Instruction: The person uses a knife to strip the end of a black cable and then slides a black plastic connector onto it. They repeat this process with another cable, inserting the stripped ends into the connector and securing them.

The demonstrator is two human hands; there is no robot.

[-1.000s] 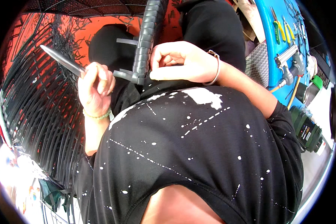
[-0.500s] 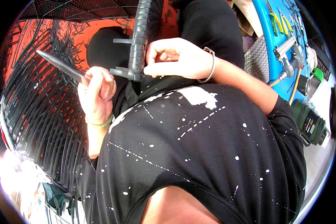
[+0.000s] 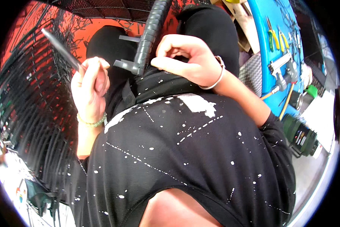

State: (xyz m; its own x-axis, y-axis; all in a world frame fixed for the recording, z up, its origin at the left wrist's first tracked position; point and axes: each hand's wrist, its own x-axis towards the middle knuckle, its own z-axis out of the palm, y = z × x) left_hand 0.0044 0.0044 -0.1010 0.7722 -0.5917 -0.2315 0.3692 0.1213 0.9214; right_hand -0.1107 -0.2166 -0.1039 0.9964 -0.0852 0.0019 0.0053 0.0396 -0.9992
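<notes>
left hand [image 3: 90, 85] clenches a gray tapered piece [image 3: 63, 49] while right hand [image 3: 190, 60] half-curls beside a black bar [image 3: 149, 38], hold unclear.

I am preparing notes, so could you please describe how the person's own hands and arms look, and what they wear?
The ungloved left hand wears a pale green, seemingly beaded bracelet; the ungloved right hand wears a narrow, silvery bangle, both at the wrist. Short black fabric sleeves, flecked with white, show on both arms.
</notes>
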